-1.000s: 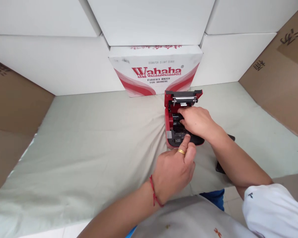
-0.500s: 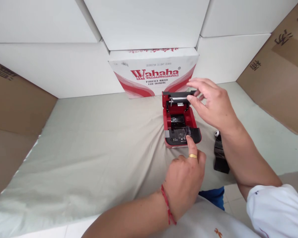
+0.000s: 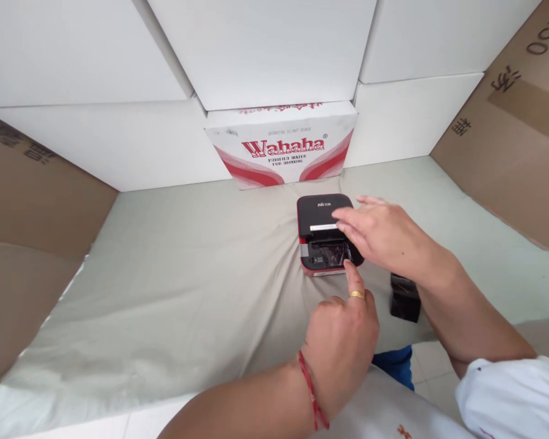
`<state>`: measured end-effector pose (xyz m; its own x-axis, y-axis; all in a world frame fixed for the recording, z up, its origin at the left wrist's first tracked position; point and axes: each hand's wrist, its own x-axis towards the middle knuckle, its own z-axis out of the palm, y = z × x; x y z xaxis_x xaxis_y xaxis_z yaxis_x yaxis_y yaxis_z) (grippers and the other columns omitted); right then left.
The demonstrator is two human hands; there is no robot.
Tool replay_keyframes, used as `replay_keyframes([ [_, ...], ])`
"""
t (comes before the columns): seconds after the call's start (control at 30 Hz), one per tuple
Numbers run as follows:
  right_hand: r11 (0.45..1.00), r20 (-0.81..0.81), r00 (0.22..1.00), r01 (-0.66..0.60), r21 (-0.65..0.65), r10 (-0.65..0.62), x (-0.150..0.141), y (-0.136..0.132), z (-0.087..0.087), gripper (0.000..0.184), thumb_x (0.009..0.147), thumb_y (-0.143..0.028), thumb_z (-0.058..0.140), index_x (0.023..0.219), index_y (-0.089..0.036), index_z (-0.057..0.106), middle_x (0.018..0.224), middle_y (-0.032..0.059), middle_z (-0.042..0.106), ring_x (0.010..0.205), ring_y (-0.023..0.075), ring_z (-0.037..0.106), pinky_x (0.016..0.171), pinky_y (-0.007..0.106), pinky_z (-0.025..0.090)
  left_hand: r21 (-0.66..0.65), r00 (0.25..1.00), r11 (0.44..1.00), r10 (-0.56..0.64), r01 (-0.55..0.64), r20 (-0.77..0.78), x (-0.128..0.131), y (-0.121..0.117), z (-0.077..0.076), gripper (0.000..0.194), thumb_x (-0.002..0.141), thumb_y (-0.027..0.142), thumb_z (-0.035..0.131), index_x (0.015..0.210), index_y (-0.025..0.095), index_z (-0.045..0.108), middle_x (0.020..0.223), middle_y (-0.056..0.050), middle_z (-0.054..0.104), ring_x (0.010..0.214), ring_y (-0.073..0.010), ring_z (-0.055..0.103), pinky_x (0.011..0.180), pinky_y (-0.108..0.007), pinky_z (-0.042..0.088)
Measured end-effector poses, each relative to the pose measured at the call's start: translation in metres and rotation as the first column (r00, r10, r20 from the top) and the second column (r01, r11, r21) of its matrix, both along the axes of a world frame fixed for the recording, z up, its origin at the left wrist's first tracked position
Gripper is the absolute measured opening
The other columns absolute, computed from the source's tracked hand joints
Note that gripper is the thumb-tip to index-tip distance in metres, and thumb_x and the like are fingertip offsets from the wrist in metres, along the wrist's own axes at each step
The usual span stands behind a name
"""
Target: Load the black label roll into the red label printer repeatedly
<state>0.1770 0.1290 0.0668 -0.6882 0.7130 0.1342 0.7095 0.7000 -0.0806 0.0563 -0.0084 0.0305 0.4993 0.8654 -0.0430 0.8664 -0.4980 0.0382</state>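
The red-and-black machine (image 3: 324, 236) sits just right of the frame's middle. The right hand (image 3: 382, 231), fingers wide, is on its lid (image 3: 321, 211); the left hand (image 3: 345, 329) pokes one finger, grip hard to tell. Lid-shutting seems the step, needing a soft push next.

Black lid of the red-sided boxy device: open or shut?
Shut or nearly: the black lid lies flat, right hand at its edge; whether latched, cannot tell.

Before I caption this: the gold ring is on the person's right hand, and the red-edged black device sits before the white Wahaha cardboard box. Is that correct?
Wrong hand: the head view shows the ring on the left hand; the device sits before the box.
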Motion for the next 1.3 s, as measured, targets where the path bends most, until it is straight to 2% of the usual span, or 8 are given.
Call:
replay_keyframes([
  [0.2, 0.995, 0.281, 0.958, -0.035, -0.093, 0.06, -0.007, -0.014, 0.002, 0.021, 0.094, -0.006, 0.055, 0.102, -0.012, 0.074, 0.072, 0.0077, 0.076, 0.077, 0.0237, 0.076, 0.117, 0.039, 0.047, -0.035, 1.0, 0.999, -0.011, 0.011, 0.0, 0.009, 0.002, 0.002, 0.024, 0.085, 0.011, 0.073, 0.108, 0.006, 0.077, 0.143, -0.038, 0.066, 0.045, -0.0192, 0.067, 0.035, -0.031, 0.047],
  [0.33, 0.988, 0.35, 0.934, -0.008, -0.157, 0.064, -0.014, -0.016, 0.01, 0.019, 0.089, -0.008, 0.061, 0.104, -0.012, 0.073, 0.085, 0.0145, 0.079, 0.09, 0.0302, 0.078, 0.082, 0.037, 0.056, -0.052, 1.0, 0.999, -0.017, 0.018, 0.013, 0.01, 0.003, 0.002, 0.023, 0.085, 0.008, 0.072, 0.108, 0.008, 0.077, 0.143, -0.037, 0.065, 0.047, -0.0198, 0.069, 0.035, -0.03, 0.047],
  [0.47, 0.991, 0.367, 0.93, 0.022, -0.131, 0.028, -0.013, -0.015, 0.008, 0.019, 0.088, -0.009, 0.059, 0.1, -0.015, 0.072, 0.083, 0.012, 0.078, 0.079, 0.0297, 0.076, 0.058, 0.034, 0.041, -0.041, 0.999, 0.998, -0.043, 0.044, 0.008, 0.005, 0.004, -0.001, 0.023, 0.082, 0.007, 0.071, 0.105, 0.01, 0.076, 0.146, -0.036, 0.064, 0.044, -0.0184, 0.066, 0.034, -0.03, 0.045],
  [0.67, 0.995, -0.06, 0.994, 0.092, -0.023, -0.094, 0.008, -0.023, -0.026, 0.028, 0.105, -0.015, 0.048, 0.108, -0.019, 0.076, 0.099, 0.0087, 0.085, 0.093, 0.0251, 0.081, 0.075, 0.035, 0.057, 0.118, 0.949, 0.993, -0.042, 0.005, 0.312, -0.024, 0.013, 0.0, 0.008, 0.088, 0.012, 0.063, 0.086, 0.017, 0.069, 0.134, -0.024, 0.076, 0.045, -0.0166, 0.065, 0.037, -0.032, 0.046],
  [0.83, 0.994, -0.503, 0.858, -0.103, 0.032, 0.105, 0.028, -0.048, -0.058, 0.027, 0.107, -0.014, 0.054, 0.123, -0.021, 0.075, 0.12, 0.0078, 0.084, 0.121, 0.021, 0.077, 0.118, 0.046, 0.054, 0.172, 0.631, 0.932, 0.075, -0.32, 0.772, -0.071, 0.036, -0.014, 0.013, 0.097, 0.014, 0.06, 0.1, 0.024, 0.066, 0.115, -0.004, 0.083, 0.071, -0.0123, 0.072, 0.067, -0.027, 0.059],
  [0.93, 0.996, -0.555, 0.828, -0.09, 0.022, 0.087, 0.034, -0.062, -0.07, 0.037, 0.105, -0.01, 0.055, 0.135, -0.025, 0.071, 0.124, 0.0071, 0.083, 0.129, 0.0218, 0.073, 0.122, 0.053, 0.052, -0.04, 0.341, 0.852, 0.252, -0.522, 0.906, -0.098, 0.064, -0.049, 0.027, 0.093, 0.02, 0.068, 0.119, 0.027, 0.066, 0.134, -0.006, 0.075, 0.087, -0.0139, 0.071, 0.076, -0.029, 0.057],
  [1.1, 0.997, -0.579, 0.814, -0.076, -0.03, 0.045, 0.037, -0.07, -0.078, 0.053, 0.103, -0.008, 0.056, 0.15, -0.029, 0.063, 0.133, 0.0064, 0.081, 0.133, 0.0217, 0.072, 0.122, 0.052, 0.053, -0.406, -0.096, 0.91, 0.398, -0.085, 0.912, -0.115, 0.099, -0.102, 0.068, 0.084, 0.042, 0.079, 0.147, 0.034, 0.056, 0.167, -0.008, 0.051, 0.152, -0.0279, 0.053, 0.118, -0.044, 0.051],
  [1.3, 0.997, -0.627, 0.779, -0.065, -0.044, 0.023, 0.035, -0.07, -0.08, 0.051, 0.103, -0.007, 0.055, 0.148, -0.03, 0.064, 0.128, 0.0056, 0.082, 0.13, 0.0214, 0.073, 0.12, 0.05, 0.056, -0.356, -0.134, 0.931, 0.364, 0.08, 0.922, -0.106, 0.102, -0.112, 0.09, 0.082, 0.055, 0.084, 0.159, 0.041, 0.042, 0.178, -0.005, 0.035, 0.168, -0.0297, 0.03, 0.135, -0.05, 0.034],
])
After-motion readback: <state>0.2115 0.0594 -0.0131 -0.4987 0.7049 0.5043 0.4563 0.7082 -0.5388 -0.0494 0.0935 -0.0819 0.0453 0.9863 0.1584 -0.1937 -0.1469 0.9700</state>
